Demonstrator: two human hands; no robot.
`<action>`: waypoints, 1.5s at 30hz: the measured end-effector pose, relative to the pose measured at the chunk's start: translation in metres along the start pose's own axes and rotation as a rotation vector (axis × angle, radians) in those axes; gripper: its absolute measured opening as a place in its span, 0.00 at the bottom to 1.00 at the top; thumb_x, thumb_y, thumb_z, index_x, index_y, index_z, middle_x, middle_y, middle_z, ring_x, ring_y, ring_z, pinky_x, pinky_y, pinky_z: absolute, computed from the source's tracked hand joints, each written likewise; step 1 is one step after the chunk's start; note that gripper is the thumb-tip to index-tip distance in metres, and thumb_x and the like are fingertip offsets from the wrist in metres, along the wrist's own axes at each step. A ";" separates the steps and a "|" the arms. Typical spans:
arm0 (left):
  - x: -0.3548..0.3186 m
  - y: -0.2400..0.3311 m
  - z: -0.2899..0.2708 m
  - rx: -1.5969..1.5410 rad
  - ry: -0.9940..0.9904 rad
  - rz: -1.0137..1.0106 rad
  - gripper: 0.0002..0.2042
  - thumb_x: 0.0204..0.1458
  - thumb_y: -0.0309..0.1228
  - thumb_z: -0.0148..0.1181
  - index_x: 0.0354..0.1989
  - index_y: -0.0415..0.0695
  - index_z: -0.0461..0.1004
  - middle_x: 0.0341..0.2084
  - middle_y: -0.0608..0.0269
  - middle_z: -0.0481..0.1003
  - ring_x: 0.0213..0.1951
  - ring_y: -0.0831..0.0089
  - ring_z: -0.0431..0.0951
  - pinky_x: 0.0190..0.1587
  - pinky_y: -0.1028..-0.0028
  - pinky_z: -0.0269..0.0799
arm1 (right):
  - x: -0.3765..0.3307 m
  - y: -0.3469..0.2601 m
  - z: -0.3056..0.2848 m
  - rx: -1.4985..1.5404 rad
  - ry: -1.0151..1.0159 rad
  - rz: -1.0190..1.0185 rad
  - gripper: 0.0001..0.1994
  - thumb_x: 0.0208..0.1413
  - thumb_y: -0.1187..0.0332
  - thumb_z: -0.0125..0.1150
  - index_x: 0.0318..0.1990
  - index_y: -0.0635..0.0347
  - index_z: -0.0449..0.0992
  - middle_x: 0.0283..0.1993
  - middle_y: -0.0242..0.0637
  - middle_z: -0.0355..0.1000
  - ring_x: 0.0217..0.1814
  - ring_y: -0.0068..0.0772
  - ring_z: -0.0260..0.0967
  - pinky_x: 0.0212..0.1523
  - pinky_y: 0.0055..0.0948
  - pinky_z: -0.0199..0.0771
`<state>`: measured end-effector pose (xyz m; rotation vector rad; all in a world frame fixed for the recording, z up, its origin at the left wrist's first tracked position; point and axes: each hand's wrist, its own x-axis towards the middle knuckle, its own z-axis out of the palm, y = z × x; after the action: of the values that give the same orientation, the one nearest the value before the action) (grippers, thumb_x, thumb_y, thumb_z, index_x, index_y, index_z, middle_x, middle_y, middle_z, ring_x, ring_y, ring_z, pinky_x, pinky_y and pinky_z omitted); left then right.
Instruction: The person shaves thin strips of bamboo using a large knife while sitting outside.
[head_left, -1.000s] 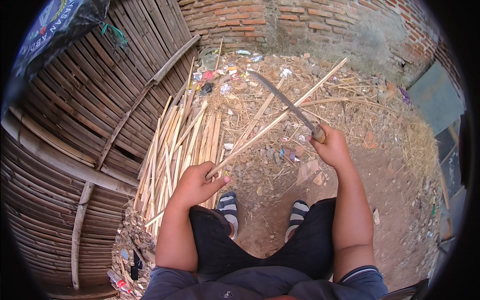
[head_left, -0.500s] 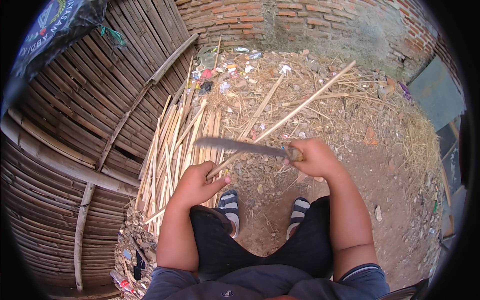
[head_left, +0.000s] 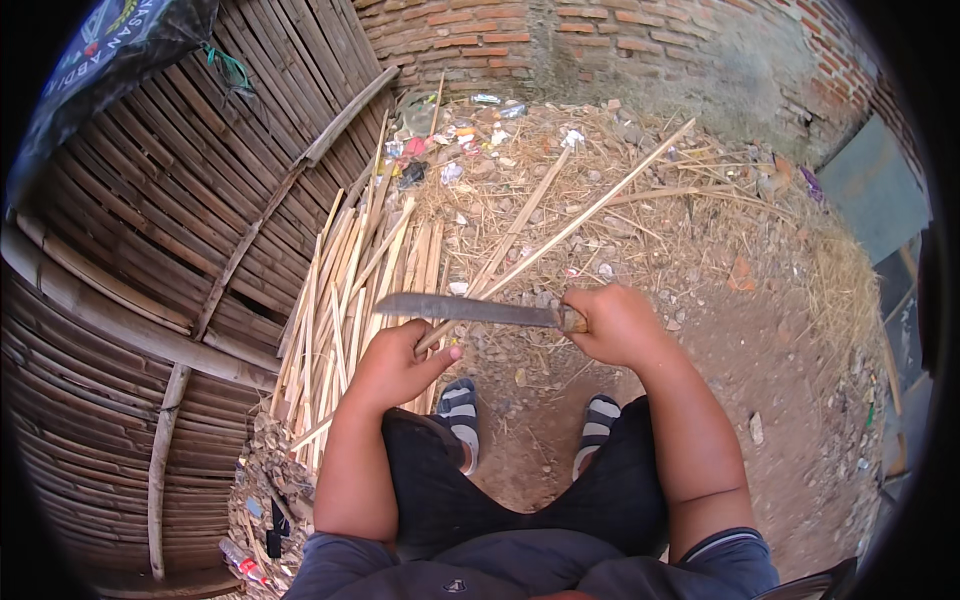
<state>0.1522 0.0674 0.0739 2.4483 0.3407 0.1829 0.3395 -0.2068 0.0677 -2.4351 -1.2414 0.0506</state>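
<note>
My right hand (head_left: 612,325) is closed round the wooden handle of a machete (head_left: 470,309). Its long dark blade points left and lies across a pale bamboo strip (head_left: 590,212). The near end of that strip is in my left hand (head_left: 398,365), with fingers and thumb closed on it. From there the strip slants away to the far right, above the littered ground. The blade's tip reaches just beyond my left knuckles. Whether the edge touches the strip cannot be made out.
Many split bamboo strips (head_left: 345,290) lie in a pile at left, beside a woven bamboo wall (head_left: 130,230). A brick wall (head_left: 480,50) stands at the back. Straw and litter cover the far ground. Grey sheets (head_left: 868,190) lean at right. My feet in striped socks (head_left: 459,415) stand below my hands.
The machete has come nearer and slightly left, its blade now more level and sharper in view. The strip's far end has dipped a little to the left. My left hand has barely moved.
</note>
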 end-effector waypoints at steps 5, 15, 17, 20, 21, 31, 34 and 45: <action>-0.001 0.001 -0.004 -0.002 0.006 -0.010 0.21 0.56 0.44 0.75 0.30 0.38 0.75 0.16 0.60 0.70 0.21 0.72 0.69 0.26 0.67 0.67 | 0.004 0.027 -0.007 0.179 0.050 0.204 0.14 0.56 0.57 0.74 0.41 0.56 0.81 0.33 0.48 0.81 0.38 0.54 0.81 0.40 0.48 0.79; 0.001 -0.001 -0.001 -0.010 0.009 0.000 0.22 0.56 0.45 0.75 0.29 0.38 0.74 0.16 0.61 0.70 0.21 0.73 0.69 0.26 0.67 0.67 | 0.003 0.033 0.006 0.185 0.154 0.183 0.16 0.54 0.58 0.75 0.42 0.57 0.81 0.34 0.49 0.81 0.39 0.56 0.81 0.41 0.49 0.79; 0.001 0.001 0.000 0.000 -0.007 -0.009 0.22 0.56 0.45 0.75 0.29 0.38 0.74 0.16 0.61 0.70 0.21 0.73 0.69 0.26 0.67 0.66 | 0.002 0.014 0.003 0.110 0.054 0.069 0.14 0.52 0.59 0.74 0.42 0.55 0.81 0.34 0.48 0.81 0.39 0.56 0.80 0.41 0.50 0.79; 0.000 -0.001 -0.002 0.009 -0.018 -0.019 0.22 0.56 0.45 0.75 0.29 0.38 0.74 0.16 0.61 0.70 0.21 0.72 0.69 0.26 0.67 0.66 | 0.002 0.010 0.002 0.058 0.012 0.018 0.12 0.52 0.60 0.73 0.41 0.53 0.81 0.34 0.46 0.81 0.40 0.56 0.80 0.41 0.50 0.79; 0.000 -0.002 -0.002 0.004 -0.022 -0.020 0.22 0.56 0.45 0.74 0.29 0.38 0.74 0.16 0.61 0.70 0.21 0.72 0.69 0.26 0.66 0.66 | 0.001 0.016 0.003 0.066 0.018 0.005 0.12 0.52 0.60 0.73 0.42 0.53 0.82 0.34 0.46 0.81 0.40 0.56 0.80 0.40 0.49 0.79; 0.000 0.004 -0.004 -0.002 0.009 -0.002 0.21 0.56 0.44 0.75 0.27 0.39 0.73 0.16 0.61 0.68 0.21 0.73 0.67 0.25 0.66 0.65 | -0.001 0.045 -0.007 0.249 0.275 0.318 0.14 0.55 0.61 0.74 0.41 0.59 0.80 0.33 0.51 0.79 0.37 0.59 0.79 0.39 0.48 0.77; 0.001 0.002 -0.002 0.004 0.008 -0.001 0.21 0.56 0.44 0.75 0.27 0.39 0.73 0.16 0.61 0.68 0.21 0.73 0.67 0.25 0.66 0.65 | 0.003 0.024 0.003 0.159 0.128 0.158 0.12 0.55 0.60 0.73 0.41 0.55 0.80 0.32 0.50 0.80 0.38 0.58 0.80 0.40 0.49 0.78; 0.001 0.002 -0.006 0.037 0.001 -0.012 0.21 0.56 0.43 0.75 0.28 0.39 0.74 0.16 0.61 0.69 0.21 0.73 0.67 0.26 0.67 0.66 | 0.003 0.061 -0.012 0.180 0.260 0.410 0.16 0.55 0.58 0.74 0.43 0.58 0.81 0.33 0.50 0.81 0.40 0.55 0.81 0.41 0.49 0.78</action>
<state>0.1522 0.0694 0.0797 2.4817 0.3619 0.1737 0.3908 -0.2410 0.0568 -2.4039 -0.5910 -0.0371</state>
